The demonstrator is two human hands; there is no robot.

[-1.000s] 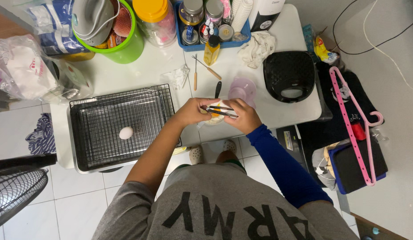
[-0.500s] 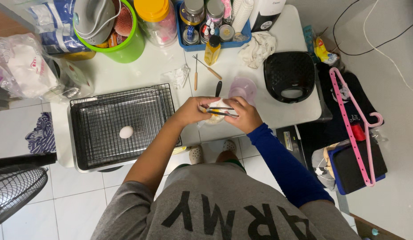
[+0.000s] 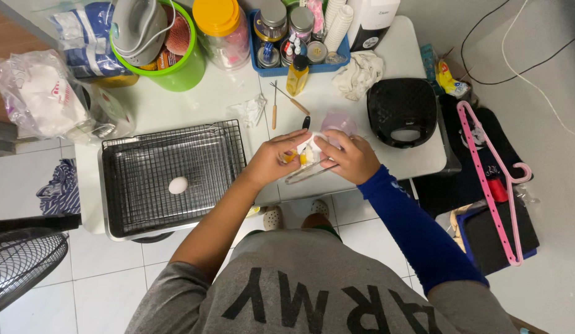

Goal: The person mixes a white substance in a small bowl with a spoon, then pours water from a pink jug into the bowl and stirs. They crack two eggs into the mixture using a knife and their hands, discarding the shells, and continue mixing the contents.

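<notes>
At the near edge of the white table, both hands pinch a small white-and-yellow piece: left hand and right hand closed on it. It looks light, soft, easily squashed; fingertips suit it.

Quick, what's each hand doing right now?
Left hand: fingers pinched on a small white and yellow piece.
Right hand: closed on the same piece; metal tongs lie under it.
</notes>
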